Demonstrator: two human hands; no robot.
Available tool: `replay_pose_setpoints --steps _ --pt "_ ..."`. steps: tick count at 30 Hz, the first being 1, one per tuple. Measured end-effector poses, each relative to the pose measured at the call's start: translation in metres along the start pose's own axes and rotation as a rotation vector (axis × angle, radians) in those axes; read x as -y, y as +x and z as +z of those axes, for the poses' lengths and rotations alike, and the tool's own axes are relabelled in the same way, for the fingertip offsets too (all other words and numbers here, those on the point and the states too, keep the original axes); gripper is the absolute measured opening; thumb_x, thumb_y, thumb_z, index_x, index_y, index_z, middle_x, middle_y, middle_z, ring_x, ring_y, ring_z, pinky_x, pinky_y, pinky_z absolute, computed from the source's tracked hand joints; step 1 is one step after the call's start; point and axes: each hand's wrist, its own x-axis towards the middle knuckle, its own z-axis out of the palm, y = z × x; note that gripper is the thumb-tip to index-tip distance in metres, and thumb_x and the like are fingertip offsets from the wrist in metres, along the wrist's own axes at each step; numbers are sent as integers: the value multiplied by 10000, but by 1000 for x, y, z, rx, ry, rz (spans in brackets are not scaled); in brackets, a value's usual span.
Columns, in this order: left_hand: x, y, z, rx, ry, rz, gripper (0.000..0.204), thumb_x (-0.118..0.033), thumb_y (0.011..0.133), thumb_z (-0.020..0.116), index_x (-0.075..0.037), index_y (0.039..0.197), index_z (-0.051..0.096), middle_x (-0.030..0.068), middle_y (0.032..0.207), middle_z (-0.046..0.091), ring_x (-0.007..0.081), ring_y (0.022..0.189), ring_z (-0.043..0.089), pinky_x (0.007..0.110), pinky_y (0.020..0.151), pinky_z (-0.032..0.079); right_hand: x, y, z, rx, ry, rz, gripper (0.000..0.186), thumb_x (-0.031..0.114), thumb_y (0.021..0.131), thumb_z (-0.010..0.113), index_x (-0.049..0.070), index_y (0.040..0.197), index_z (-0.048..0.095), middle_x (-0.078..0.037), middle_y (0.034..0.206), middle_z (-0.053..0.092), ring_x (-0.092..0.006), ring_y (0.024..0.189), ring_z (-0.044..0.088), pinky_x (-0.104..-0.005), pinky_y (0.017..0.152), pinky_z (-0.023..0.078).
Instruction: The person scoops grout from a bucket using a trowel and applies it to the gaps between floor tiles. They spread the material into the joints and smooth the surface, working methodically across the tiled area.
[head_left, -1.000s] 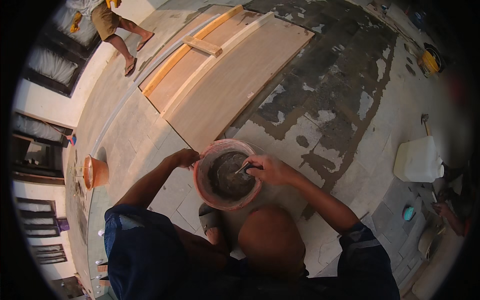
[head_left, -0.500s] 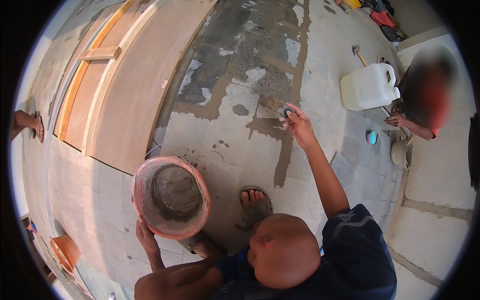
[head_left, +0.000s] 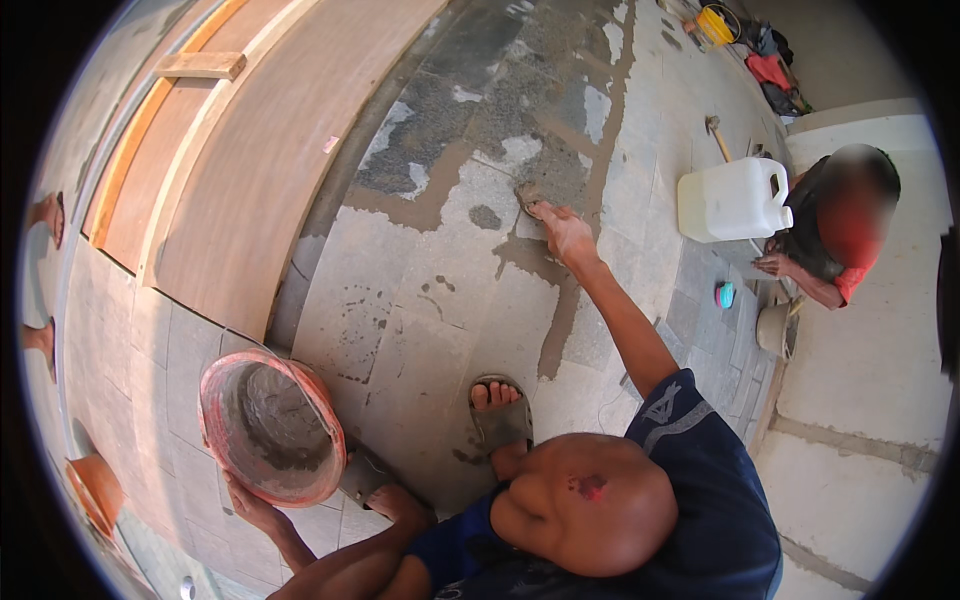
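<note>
Gripping what looks like a small trowel, the right hand is closed, its arm stretched far out beyond and to the right of the mortar bucket. The trowel lies low over the stone pavers, beyond the bucket and to its right; whether its blade touches them I cannot tell. Its long axis runs on a slant from the fingers, the blade end pointing forward and leftward, broadside to the bucket rather than toward it.

The left hand sits against the bucket's near outer wall; how tightly it holds, I cannot tell. The bucket's mouth faces up, showing grey mortar inside.

As I judge it, a slip of that left hand, or a knock from the sandalled foot just right of the bucket, could tip it and spill mortar. So long a reach could also unbalance the person, and a blade held too flat could smear the wet-looking band, right of the bucket, over cleaner pavers.

Farther out, a plywood sheet lies beyond the bucket, while a white jerrycan and a co-worker are well to its right.
</note>
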Motion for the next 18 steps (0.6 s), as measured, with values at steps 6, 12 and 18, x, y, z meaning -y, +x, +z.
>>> replay_pose_setpoints --steps 6,12,18 --pt "18 9 -13 -46 22 25 629 -473 1002 427 58 1326 519 173 1303 560 266 1165 530 366 994 407 24 20 -54 287 195 187 280 118 902 539 167 1175 580 -189 1001 676 -410 884 638 -485 766 523" --pt "24 10 -9 12 21 15 653 -486 1006 392 55 1360 483 192 1348 522 292 1207 505 375 1023 383 1 57 -50 77 120 392 222 151 930 518 145 1143 583 -215 927 671 -432 843 631 -501 738 508" --pt "34 14 -17 42 66 99 655 -483 1011 375 64 1354 484 202 1334 530 291 1202 508 379 1023 380 12 52 -24 279 81 156 228 129 927 540 148 1149 589 -216 813 654 -437 780 623 -508 697 496"
